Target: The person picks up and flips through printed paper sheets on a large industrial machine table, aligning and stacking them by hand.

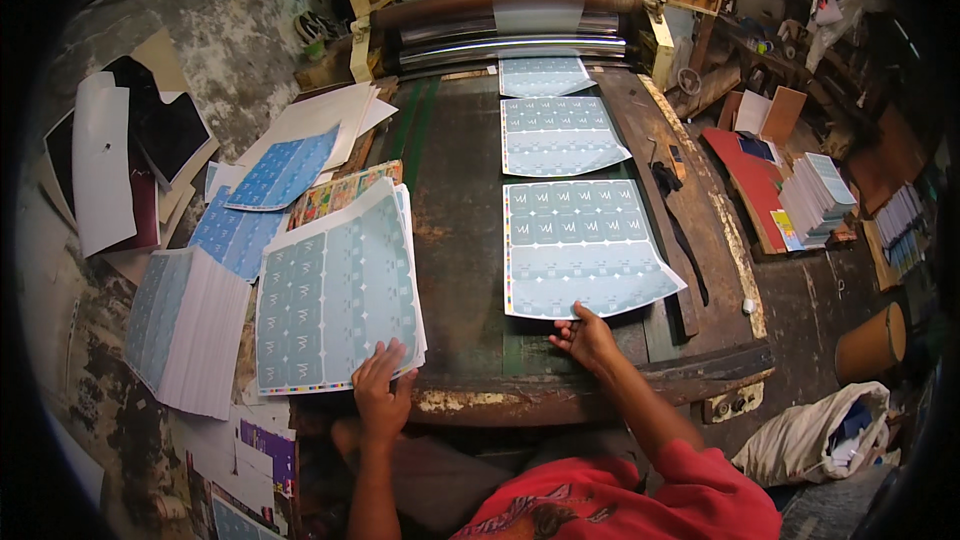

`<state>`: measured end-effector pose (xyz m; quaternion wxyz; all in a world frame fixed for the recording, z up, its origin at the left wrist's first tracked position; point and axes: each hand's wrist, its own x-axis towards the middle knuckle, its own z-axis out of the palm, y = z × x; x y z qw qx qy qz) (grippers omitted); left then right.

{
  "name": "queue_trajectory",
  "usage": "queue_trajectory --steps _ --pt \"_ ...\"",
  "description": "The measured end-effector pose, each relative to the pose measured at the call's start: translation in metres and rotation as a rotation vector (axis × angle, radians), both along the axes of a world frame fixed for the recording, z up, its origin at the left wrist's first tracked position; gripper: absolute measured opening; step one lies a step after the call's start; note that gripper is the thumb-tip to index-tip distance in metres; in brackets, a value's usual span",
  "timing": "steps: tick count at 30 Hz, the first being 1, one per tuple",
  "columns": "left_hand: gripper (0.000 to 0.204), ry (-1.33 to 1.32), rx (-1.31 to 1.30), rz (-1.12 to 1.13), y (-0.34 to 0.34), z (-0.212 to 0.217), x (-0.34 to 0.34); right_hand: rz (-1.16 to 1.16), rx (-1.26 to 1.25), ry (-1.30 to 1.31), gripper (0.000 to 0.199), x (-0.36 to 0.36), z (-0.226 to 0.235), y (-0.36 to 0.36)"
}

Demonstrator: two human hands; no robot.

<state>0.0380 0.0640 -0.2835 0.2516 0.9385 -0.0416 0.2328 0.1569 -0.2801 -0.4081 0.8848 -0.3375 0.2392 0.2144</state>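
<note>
- Right hand (588,338), the nearer one, has its thumb at the nearest printed sheet (585,255); whether it pinches, I cannot tell.
- This sheet lies just ahead on the machine table (455,270), long axis crosswise.
- Left hand (380,380), fingers extended, touches the printed stack (335,290).

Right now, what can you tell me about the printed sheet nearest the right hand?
The printed sheet is thin and paper-like, pale blue-green with white borders, rows of white motifs and a coloured strip down its left edge. It lies over the dark worktop, its near right corner seemingly curled. The right hand is at its near edge, thumb overlapping.
</note>
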Motion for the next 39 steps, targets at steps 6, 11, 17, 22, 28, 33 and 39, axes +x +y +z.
queue_trajectory --steps 6,11,17,22,28,33,39 --pt "0.031 0.138 -0.500 0.071 0.011 -0.002 0.000 -0.053 0.032 -0.068 0.047 0.045 -0.011 0.003" --pt "0.035 -0.304 -1.400 0.194 0.011 0.028 0.008 -0.120 0.002 -0.099 0.048 0.063 -0.019 0.005" --pt "0.018 -0.040 -0.213 -0.170 -0.021 0.024 -0.005 -0.104 -0.069 -0.106 0.057 0.034 0.024 0.025" --pt "0.036 0.201 0.106 -0.566 -0.051 0.033 -0.020 0.468 -0.179 -0.354 0.046 -0.047 0.067 0.011" --pt "0.062 0.091 0.196 -0.057 -0.022 0.013 0.004 0.283 -0.086 -0.063 0.034 -0.128 0.033 -0.007" --pt "0.043 0.020 0.197 0.021 -0.006 -0.009 -0.001 0.194 -0.037 0.056 0.043 -0.185 -0.008 -0.020" --pt "0.033 -0.010 -0.061 0.054 -0.007 -0.005 -0.005 0.101 -0.076 0.103 0.057 -0.158 0.007 -0.018"
